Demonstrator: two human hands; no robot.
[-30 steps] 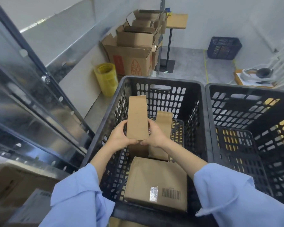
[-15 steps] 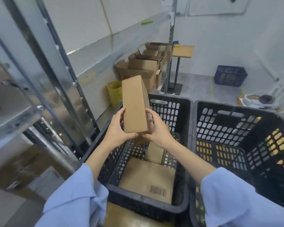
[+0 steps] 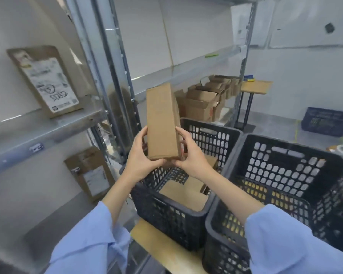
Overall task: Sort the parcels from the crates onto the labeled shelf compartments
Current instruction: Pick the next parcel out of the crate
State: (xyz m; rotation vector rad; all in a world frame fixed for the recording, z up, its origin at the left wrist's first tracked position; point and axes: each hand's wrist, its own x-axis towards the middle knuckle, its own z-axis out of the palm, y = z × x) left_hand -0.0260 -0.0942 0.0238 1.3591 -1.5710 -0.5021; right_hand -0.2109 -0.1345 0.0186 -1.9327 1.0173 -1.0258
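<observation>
Cardboard parcel [image 3: 162, 123] gripped by left hand [image 3: 142, 163], right hand [image 3: 193, 157]; shelved label [image 3: 50, 84] blurred.

Two black crates [image 3: 166, 214] [image 3: 285, 144], one blue crate [image 3: 325, 121], two shelved parcels [image 3: 46, 82] [image 3: 91, 173]

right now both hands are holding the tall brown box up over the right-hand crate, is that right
Wrong crate: the head view shows the left hand and right hand holding the tall brown box up over the left-hand crate.
</observation>
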